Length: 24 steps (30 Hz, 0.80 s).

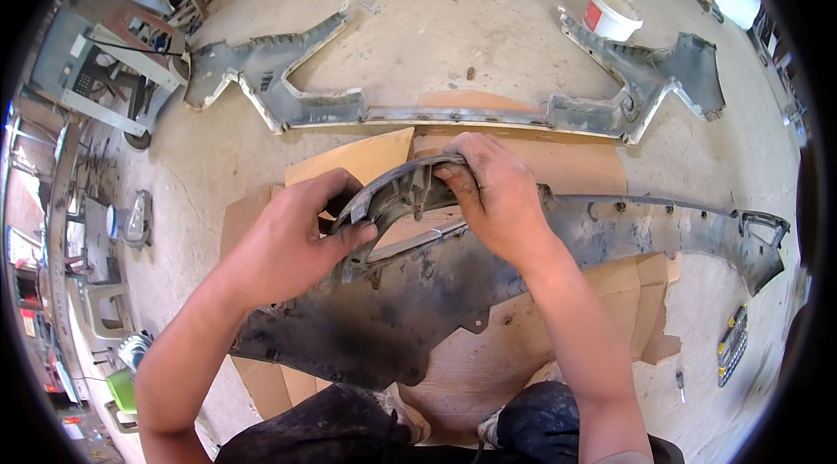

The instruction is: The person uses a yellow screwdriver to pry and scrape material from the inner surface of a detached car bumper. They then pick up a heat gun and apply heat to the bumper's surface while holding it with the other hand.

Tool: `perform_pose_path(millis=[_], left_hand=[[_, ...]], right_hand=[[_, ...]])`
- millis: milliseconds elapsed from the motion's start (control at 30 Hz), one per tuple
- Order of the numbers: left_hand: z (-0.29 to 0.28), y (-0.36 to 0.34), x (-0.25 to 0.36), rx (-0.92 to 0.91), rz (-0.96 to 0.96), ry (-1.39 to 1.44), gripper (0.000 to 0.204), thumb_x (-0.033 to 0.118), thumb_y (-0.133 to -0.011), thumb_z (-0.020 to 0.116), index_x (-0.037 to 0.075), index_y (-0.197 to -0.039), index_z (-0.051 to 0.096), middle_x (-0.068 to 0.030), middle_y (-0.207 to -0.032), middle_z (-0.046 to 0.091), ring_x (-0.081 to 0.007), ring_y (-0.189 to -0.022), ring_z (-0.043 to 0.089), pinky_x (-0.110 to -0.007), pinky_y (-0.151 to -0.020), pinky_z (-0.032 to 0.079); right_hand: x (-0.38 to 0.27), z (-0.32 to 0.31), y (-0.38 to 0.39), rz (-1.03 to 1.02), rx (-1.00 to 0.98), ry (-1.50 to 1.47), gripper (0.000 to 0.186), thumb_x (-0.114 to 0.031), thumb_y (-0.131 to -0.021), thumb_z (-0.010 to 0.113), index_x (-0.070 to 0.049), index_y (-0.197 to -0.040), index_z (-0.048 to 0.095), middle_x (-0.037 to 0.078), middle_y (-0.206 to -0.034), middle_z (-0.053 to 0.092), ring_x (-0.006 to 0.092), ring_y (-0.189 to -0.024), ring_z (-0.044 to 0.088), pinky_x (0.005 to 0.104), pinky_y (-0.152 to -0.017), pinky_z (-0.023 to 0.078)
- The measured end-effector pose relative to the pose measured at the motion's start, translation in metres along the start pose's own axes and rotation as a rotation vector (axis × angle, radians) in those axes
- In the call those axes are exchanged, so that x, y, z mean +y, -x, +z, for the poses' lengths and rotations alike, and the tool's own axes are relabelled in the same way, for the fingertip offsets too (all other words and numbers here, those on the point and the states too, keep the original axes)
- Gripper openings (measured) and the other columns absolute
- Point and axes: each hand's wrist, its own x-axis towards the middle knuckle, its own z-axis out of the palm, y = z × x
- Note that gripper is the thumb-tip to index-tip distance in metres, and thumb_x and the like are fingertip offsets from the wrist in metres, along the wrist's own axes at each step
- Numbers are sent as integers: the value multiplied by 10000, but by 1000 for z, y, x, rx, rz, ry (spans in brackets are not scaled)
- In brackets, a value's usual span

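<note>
A curved, dark plastic trim piece (pixel 408 178) with ribs on its inner side arches between my two hands. My left hand (pixel 292 233) grips its lower left end, thumb on the inside face. On its upper right end, my right hand (pixel 499 189) is closed with the thumb pressed inward. Beneath them a long dark car bumper (pixel 353 329), scuffed and dusty, lies with its inner side up. A small framed opening (pixel 765 227) shows at its right end. Whether the trim piece is joined to the bumper, I cannot tell.
Cardboard sheets (pixel 558 159) lie under the bumper. Beyond sits a second bumper (pixel 305 109) on the concrete floor. At the far right stands a white bucket (pixel 613 10). A tool set (pixel 733 344) and a screwdriver (pixel 681 386) lie at right; a wheeled grey machine (pixel 113 71) stands left.
</note>
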Motion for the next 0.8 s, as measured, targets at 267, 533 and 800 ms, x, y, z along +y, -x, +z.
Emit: perform_pose_path(millis=[267, 533, 800], left_hand=[[14, 11, -6, 97, -60, 38, 279, 120, -793, 684, -26, -991, 553, -205, -826, 591, -370, -771, 555, -372, -764, 466], [8, 14, 3, 22, -30, -59, 349, 128, -767, 704, -20, -1046, 555, -203, -930, 610, -383, -900, 583, -405, -813, 457], [5, 12, -13, -110, -96, -14, 457, 154, -765, 722, -31, -1140, 537, -189, -1009, 625, -315, -927, 609, -362, -817, 476]], right_hand=[[0, 5, 6, -34, -14, -13, 196, -202, -843, 642, -41, -938, 583, 116, -925, 626, 328, -907, 593, 424, -746, 485], [2, 1, 6, -15, -43, -25, 197, -210, -832, 650, -58, -932, 575, 106, -925, 616, 328, -906, 589, 416, -725, 485], [7, 6, 7, 5, -80, -3, 203, -213, -838, 644, -53, -943, 576, 116, -916, 614, 335, -888, 584, 426, -722, 478]])
